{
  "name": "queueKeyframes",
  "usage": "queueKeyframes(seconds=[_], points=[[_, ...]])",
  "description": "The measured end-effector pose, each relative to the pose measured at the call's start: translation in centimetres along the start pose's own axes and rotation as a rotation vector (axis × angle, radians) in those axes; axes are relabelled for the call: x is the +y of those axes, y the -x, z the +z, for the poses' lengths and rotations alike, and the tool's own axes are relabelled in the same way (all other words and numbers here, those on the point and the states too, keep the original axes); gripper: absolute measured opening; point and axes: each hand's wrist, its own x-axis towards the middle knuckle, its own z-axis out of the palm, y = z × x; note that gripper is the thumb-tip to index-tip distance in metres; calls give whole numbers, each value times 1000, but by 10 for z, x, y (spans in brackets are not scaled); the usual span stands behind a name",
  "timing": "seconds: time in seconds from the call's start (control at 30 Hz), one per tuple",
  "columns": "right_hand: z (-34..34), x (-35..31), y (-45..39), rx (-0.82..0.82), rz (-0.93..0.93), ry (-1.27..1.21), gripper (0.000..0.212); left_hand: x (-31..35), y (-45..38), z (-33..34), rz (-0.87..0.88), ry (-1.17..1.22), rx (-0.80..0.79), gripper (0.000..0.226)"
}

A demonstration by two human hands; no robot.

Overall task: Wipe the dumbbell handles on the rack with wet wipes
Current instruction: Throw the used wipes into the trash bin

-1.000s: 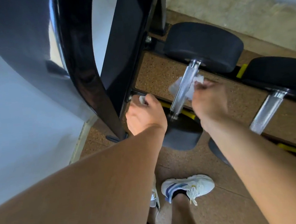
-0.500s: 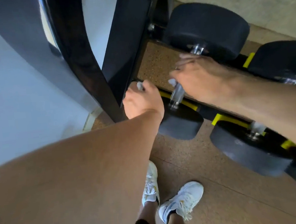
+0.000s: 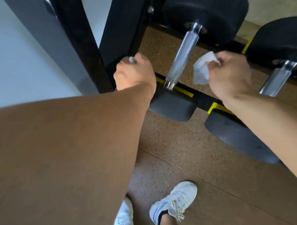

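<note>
The dumbbell handle [image 3: 182, 58] is bright silver with fine knurled crosshatching. Its dumbbell heads [image 3: 206, 7] are matt black. The wet wipe [image 3: 201, 69] is white. The rack frame [image 3: 117, 24] is glossy black with yellow strips [image 3: 183, 90]. The floor [image 3: 183, 145] is speckled cork-brown. The trainers [image 3: 174, 202] are white with blue marks.
</note>
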Motion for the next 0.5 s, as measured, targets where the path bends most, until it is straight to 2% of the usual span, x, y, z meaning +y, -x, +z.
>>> queueKeyframes(seconds=[0.1, 0.17, 0.23, 0.3, 0.37, 0.43, 0.5], points=[[28, -8, 15, -222, 0, 62, 14, -1, 2, -1, 10, 21, 6, 29], [40, -17, 20, -292, 45, 95, 16, 0, 2, -5, -6, 87, -12, 28], [36, -24, 29, -256, 50, 114, 14, -2, 6, -11, 12, 155, -30, 25], [21, -29, 50, -189, -63, 150, 12, -13, 19, -25, 57, 236, -85, 23], [10, -33, 82, -47, -165, 81, 15, -44, 37, -46, 38, 363, -155, 20], [7, -38, 122, 79, -212, -102, 14, -93, 57, -69, -71, 455, -203, 23], [16, -43, 167, 78, -158, -301, 10, -147, 76, -96, -252, 489, -251, 22]])
